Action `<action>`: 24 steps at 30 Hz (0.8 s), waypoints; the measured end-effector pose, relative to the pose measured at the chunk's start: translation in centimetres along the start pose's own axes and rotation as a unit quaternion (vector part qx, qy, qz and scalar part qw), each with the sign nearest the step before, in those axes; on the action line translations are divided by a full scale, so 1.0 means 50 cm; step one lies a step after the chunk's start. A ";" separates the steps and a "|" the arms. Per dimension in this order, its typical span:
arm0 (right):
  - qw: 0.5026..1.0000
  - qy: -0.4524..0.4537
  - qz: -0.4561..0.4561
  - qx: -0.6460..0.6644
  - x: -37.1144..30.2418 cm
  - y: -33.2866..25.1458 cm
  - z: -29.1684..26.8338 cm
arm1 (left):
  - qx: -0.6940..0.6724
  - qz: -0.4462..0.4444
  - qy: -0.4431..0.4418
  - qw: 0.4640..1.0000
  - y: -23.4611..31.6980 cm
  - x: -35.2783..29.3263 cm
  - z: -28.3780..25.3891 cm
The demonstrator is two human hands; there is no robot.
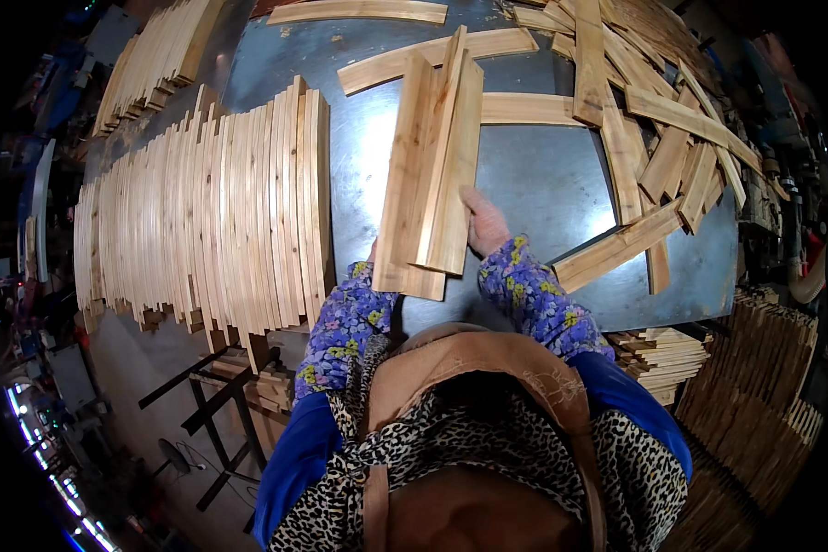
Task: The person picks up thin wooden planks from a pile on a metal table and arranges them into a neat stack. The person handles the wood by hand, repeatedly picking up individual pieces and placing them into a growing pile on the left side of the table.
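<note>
Several pale wooden boards (405, 184) are in front of me, lengthwise and overlapping, their far ends fanned. One board (449, 198) is tilted on its edge against the others. On their right edge my right hand (486, 225) is closed, its thumb along the wood and its other fingers mostly hidden. My left hand (373, 248) grips the left edge near the close end; only a sliver of it shows, with the fingers behind the wood. Beyond them, loose boards (511, 43) lie crosswise on the metal tabletop (534, 170).
To the left stands a long row of boards on edge (202, 202), with another stack (161, 55) beyond it. A jumbled heap of boards (667, 138) covers the far right. Below the table are stacked boards (662, 359) at right and a dark metal frame (221, 423) at left.
</note>
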State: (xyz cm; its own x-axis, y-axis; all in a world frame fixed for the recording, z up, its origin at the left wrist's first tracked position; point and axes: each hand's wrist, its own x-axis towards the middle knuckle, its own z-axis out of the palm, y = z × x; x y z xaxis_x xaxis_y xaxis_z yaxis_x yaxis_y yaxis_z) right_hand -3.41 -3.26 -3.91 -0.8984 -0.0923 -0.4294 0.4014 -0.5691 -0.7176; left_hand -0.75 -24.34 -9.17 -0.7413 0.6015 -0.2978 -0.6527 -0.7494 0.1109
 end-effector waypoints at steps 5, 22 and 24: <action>0.998 0.012 0.034 0.042 0.034 0.021 0.016 | -0.059 -0.015 -0.068 0.996 0.016 -0.006 0.020; 0.938 0.040 -0.034 -0.343 -0.030 -0.080 0.016 | 0.270 0.175 0.116 0.940 0.054 -0.056 0.063; 0.893 0.070 -0.030 -0.443 -0.029 -0.086 -0.011 | 0.120 0.147 0.155 0.970 0.053 -0.073 0.045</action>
State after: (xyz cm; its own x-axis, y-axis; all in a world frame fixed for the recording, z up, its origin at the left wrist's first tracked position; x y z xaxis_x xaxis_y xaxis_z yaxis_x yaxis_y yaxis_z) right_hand -3.75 -0.22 -0.52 -0.9171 0.0553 -0.3947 0.3918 0.3069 -0.8674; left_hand -0.11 -27.92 -5.65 -0.8419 0.2322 -0.4871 -0.4664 -0.7671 0.4404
